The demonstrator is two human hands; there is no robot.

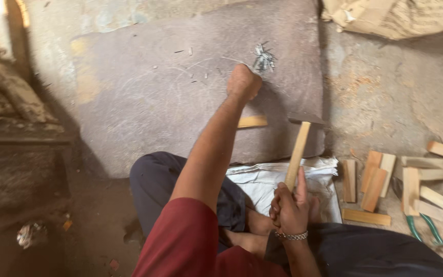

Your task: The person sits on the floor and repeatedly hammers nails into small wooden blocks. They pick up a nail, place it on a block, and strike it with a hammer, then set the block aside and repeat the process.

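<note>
The right hand (289,206) grips a wooden-handled hammer (299,145). The left hand (243,81), fingers curled (whether on anything, I cannot tell), reaches beside a nail pile (264,59) on the stone slab (144,102).

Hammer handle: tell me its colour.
Pale, light-tan wood, in the head view: the hammer handle held by the right hand.

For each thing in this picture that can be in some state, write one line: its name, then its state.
Left hand: closed, reaching beside the nails.
Right hand: closed on the hammer handle.
Hammer: held upright, head raised above the slab.
Nails: loose pile on the slab.
Stone slab: flat, scratched.
Wooden strip: lying flat on the slab.
Wooden blocks: scattered on the floor.
Green-handled pliers: lying unused.
</note>
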